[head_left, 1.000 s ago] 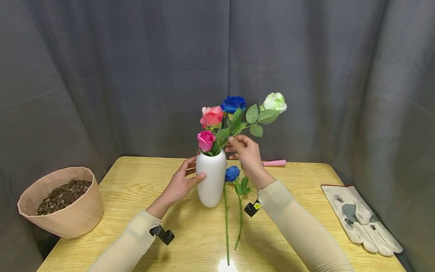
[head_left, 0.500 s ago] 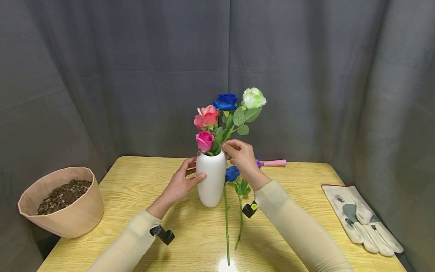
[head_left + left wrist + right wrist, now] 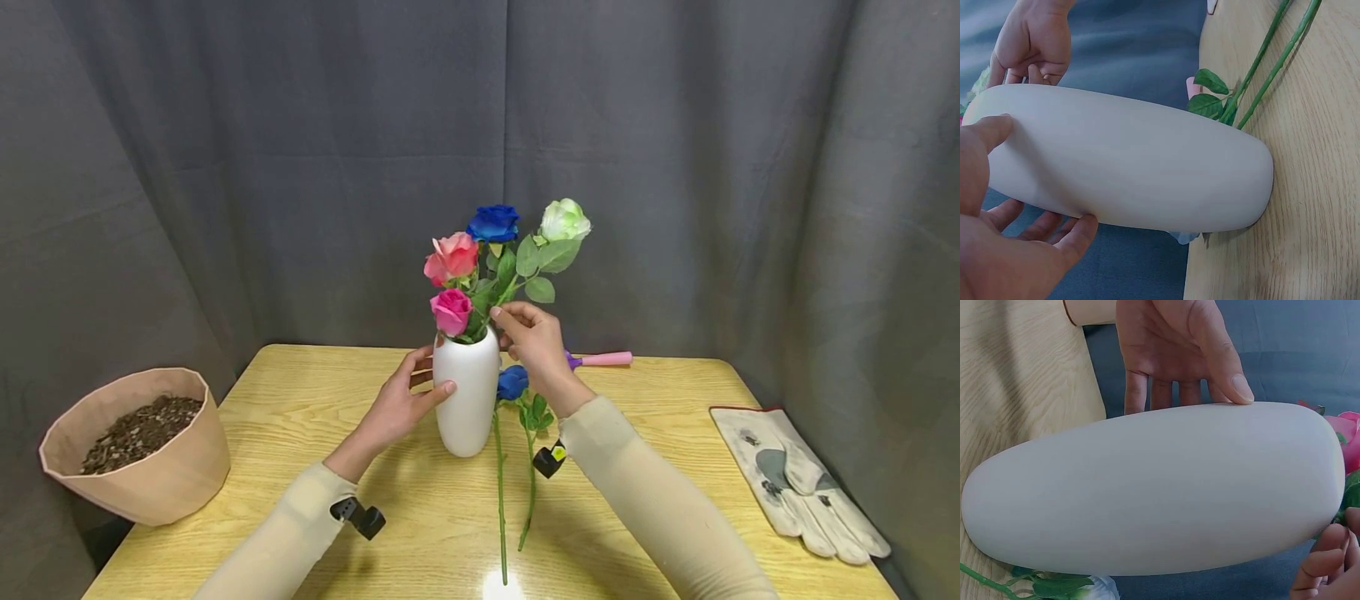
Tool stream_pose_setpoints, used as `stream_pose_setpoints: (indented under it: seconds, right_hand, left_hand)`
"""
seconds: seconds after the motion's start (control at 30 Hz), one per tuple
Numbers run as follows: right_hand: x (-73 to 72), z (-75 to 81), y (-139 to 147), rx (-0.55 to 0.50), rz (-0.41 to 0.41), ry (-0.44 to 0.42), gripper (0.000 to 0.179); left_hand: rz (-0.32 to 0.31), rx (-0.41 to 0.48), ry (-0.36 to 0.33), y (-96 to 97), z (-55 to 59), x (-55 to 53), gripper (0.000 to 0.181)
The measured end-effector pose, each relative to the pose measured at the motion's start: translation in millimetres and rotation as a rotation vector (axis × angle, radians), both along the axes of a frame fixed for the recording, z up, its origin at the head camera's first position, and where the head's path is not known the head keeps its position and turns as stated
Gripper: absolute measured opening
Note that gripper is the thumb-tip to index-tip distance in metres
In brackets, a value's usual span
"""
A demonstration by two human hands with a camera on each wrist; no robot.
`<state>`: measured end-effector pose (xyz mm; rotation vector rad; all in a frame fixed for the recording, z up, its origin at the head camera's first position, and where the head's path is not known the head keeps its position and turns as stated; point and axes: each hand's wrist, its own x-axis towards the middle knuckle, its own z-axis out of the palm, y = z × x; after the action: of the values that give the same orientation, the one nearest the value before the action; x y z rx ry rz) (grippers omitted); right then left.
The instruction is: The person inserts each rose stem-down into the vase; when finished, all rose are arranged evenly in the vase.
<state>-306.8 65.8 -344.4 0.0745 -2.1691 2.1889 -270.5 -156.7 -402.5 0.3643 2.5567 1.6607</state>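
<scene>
A white vase (image 3: 467,404) stands upright on the table, holding a blue rose (image 3: 493,223), a coral rose (image 3: 452,258) and a magenta rose (image 3: 452,312). My left hand (image 3: 396,406) holds the vase's left side, thumb in front and fingers round the back. At the vase mouth, my right hand (image 3: 534,343) pinches the stem of a white-green rose (image 3: 565,220), which leans right above the rim. How deep that stem goes is hidden inside the vase. In the right wrist view, the right fingertips (image 3: 1334,540) are close to the rim.
Right of the vase, another blue rose (image 3: 513,382) and a second green stem (image 3: 531,487) lie on the table (image 3: 420,533). Behind them is a tool with a pink handle (image 3: 606,359). A pot of soil (image 3: 150,483) stands left; gardening gloves (image 3: 798,483) lie right.
The white-green rose has swung left and stands more upright, with my right hand moving slightly left along with it. The other roses have shifted a little left. My left hand and the vase stay put.
</scene>
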Motion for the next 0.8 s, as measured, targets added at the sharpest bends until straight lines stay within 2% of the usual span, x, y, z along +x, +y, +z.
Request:
stream_pose_setpoints:
  seconds: [0.3, 0.63, 0.8]
  right_hand:
    - [-2.7, -2.5, -4.6, 0.073, 0.019, 0.002, 0.024]
    - [-4.7, -3.1, -5.6, 0.04, 0.012, 0.016, 0.026]
    - [-5.0, -4.5, -6.1, 0.058, 0.02, 0.023, 0.024]
  left_hand:
    - [-0.014, 0.009, 0.003, -1.3, 0.5, -0.7, 0.082]
    - [-0.016, 0.012, 0.008, -1.9, -1.1, -1.7, 0.079]
    - [-0.016, 0.01, 0.004, -2.2, -1.0, -0.7, 0.079]
